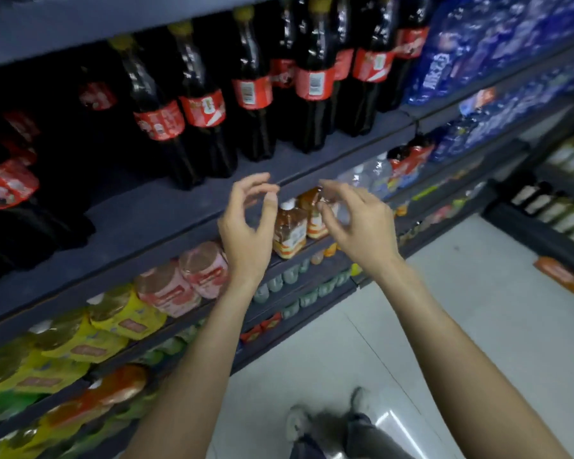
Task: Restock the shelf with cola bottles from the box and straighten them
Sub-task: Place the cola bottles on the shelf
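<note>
Both hands raised in front of the shelf, holding nothing. Left hand has fingers loosely curled, thumb and forefinger apart, empty. Right hand likewise loosely curled, fingertips pointing toward the left hand, empty. The two hands sit near each other, not touching, just below the shelf's front edge.

Cola bottles stand upright in a row on the shelf, dark liquid, red labels, yellow caps; several labels face different ways, some showing barcodes. More cola bottles at far left, partly in shadow. Bare patch of shelf board in front of the row, right above the hands.

To the right on the same level, blue-wrapped water packs. Shelf below carries orange drink bottles right behind the hands, pink bottles and yellow-wrapped bottles further left. Lower shelves hold small cans, blurry. White tiled floor below, the person's shoes visible at bottom. Box not in view
</note>
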{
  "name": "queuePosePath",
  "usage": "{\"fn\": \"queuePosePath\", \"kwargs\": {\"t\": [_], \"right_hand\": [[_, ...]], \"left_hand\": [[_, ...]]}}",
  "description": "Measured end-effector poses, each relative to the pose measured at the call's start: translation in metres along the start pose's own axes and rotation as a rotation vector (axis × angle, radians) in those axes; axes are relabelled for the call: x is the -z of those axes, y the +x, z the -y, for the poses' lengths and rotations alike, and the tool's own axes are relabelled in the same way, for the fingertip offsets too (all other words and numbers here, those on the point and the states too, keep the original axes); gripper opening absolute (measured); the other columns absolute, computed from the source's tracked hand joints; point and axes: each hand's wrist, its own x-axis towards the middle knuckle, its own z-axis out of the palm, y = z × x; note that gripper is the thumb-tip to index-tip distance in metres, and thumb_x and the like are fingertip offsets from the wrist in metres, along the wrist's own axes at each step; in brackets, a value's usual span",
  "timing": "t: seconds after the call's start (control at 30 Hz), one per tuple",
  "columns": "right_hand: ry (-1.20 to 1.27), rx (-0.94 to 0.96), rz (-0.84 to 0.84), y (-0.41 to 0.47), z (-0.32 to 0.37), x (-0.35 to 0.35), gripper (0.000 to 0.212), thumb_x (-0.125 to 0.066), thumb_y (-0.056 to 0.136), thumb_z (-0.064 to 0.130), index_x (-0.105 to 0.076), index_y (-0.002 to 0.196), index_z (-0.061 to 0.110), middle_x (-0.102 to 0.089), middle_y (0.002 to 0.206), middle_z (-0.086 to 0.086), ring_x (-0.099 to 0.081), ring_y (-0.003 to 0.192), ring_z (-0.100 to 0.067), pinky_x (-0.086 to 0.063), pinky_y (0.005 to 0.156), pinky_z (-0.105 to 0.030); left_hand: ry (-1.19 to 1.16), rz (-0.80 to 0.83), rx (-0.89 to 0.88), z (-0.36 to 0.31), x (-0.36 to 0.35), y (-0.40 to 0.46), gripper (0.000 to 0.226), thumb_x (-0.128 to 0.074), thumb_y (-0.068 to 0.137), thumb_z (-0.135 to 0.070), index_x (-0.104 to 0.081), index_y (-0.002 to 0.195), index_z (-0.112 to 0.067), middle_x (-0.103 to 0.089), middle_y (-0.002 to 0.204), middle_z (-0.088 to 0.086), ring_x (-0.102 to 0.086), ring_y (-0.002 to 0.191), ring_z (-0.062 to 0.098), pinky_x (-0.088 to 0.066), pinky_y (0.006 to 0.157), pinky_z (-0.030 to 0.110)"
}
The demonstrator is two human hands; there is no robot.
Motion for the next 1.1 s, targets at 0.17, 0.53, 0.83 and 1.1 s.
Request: {"fn": "queuePosePath", "kwargs": {"t": [0.17,0.53,0.83,1.1], "right_hand": [[-0.074,-0.148,-0.095,-0.109,-0.078,0.061,0.02,-0.057,0.09,0.024,-0.069,0.101,0.012,-0.071,0.086,0.0,-0.067,0.077,-0.021,-0.054,0.067,-0.034],[-0.004,-1.264,0.235,-0.371,-0.273,0.251,0.039,-0.062,0.088,0.023,-0.055,0.125,0.015,-0.062,0.118,-0.004,-0.057,0.106,-0.021,-0.041,0.083,-0.027],[0.078,-1.846,-0.062,-0.514,-0.359,0.406,0.049,-0.059,0.091,0.021,-0.044,0.137,0.014,-0.056,0.13,-0.009,-0.054,0.113,-0.025,-0.044,0.092,-0.035],[0.013,-2.017,-0.172,-0.578,-0.491,0.521,0.041,-0.059,0.09,0.02,-0.051,0.13,0.014,-0.06,0.124,-0.01,-0.056,0.113,-0.025,-0.041,0.089,-0.03]], "left_hand": [[-0.014,0.541,0.124,-0.005,-0.091,-0.057,0.011,-0.056,0.09,-0.017,-0.062,0.099,-0.021,-0.067,0.091,-0.005,-0.063,0.086,0.005,-0.046,0.078,0.015],[0.25,1.139,0.6,0.026,-0.358,-0.264,0.025,-0.065,0.086,-0.014,-0.062,0.085,-0.038,-0.067,0.085,-0.008,-0.065,0.088,0.016,-0.047,0.081,0.026],[0.299,1.249,0.996,-0.007,-0.532,-0.378,0.024,-0.056,0.093,-0.016,-0.059,0.117,-0.014,-0.063,0.105,0.004,-0.059,0.094,0.018,-0.043,0.07,0.022],[0.458,1.462,0.929,0.004,-0.746,-0.432,0.037,-0.055,0.093,-0.016,-0.055,0.13,-0.009,-0.061,0.115,0.009,-0.057,0.099,0.021,-0.044,0.079,0.028]]}}
